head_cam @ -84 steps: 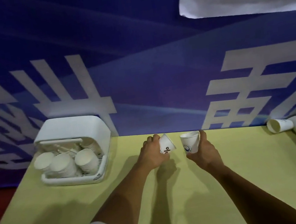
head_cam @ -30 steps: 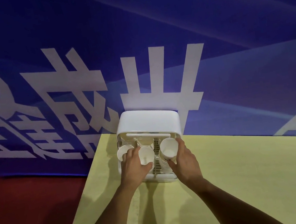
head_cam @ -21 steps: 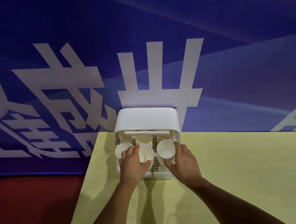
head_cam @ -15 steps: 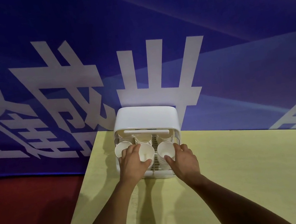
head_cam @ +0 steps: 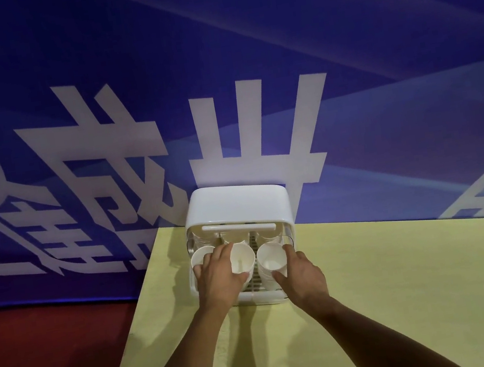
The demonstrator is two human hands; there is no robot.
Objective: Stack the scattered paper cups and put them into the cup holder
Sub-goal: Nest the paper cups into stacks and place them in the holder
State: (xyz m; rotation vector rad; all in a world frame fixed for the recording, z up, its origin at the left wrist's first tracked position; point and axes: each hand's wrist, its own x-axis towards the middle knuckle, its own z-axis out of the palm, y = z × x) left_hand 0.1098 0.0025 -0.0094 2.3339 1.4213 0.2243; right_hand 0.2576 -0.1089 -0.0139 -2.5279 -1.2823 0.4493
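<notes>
Left of the white, round-cornered plastic cup holder (head_cam: 236,203), dark red floor (head_cam: 40,358) shows past the edge of the matte pale-yellow table (head_cam: 408,283) on which the holder stands. Behind the holder hangs a smooth blue banner with large white characters (head_cam: 258,136). The holder has a glossy box-shaped hood, a thin white bar (head_cam: 238,226) across its open front and a slatted base (head_cam: 255,282).

At the holder's left front lies a white paper cup (head_cam: 197,258), mouth toward the viewer, partly covered by the left hand (head_cam: 217,277). That hand grasps a second white paper cup (head_cam: 241,258) at the holder's middle front, fingers wrapped over its left side and thumb under its near rim. At the holder's right front, a third white paper cup (head_cam: 270,256) tilts toward the viewer on a nested stack of cups (head_cam: 265,278). The right hand (head_cam: 301,272) grasps it, forefinger along its right rim and thumb under its near edge. Pale cup shapes deeper inside the holder are too dim to count.
</notes>
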